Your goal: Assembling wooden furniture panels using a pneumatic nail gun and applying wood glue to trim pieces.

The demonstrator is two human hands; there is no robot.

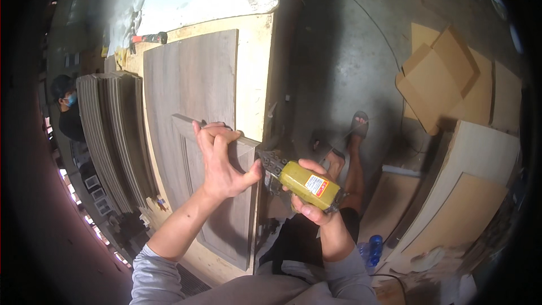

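A grey wood-grain cabinet door (240, 223) with a framed inner panel lies on the bench, on top of a larger grey panel (192, 73). My left hand (217, 161) grips its far right corner, fingers bent over the far edge and thumb stretched toward the right edge. My right hand (319, 214) is wrapped around the yellow-green body of a handheld power tool (305, 183), which looks like a trim router. Its dark metal head with bolts meets the door's right edge near the corner. The exact contact point is partly hidden.
Stacked grey panels (110, 135) stand left of the bench, with a person (68, 101) beyond them. A red and black tool (149, 38) lies at the bench's far left. Flattened cardboard (437, 73), leaning boards (451, 214) and a blue bottle (372, 248) are on the right.
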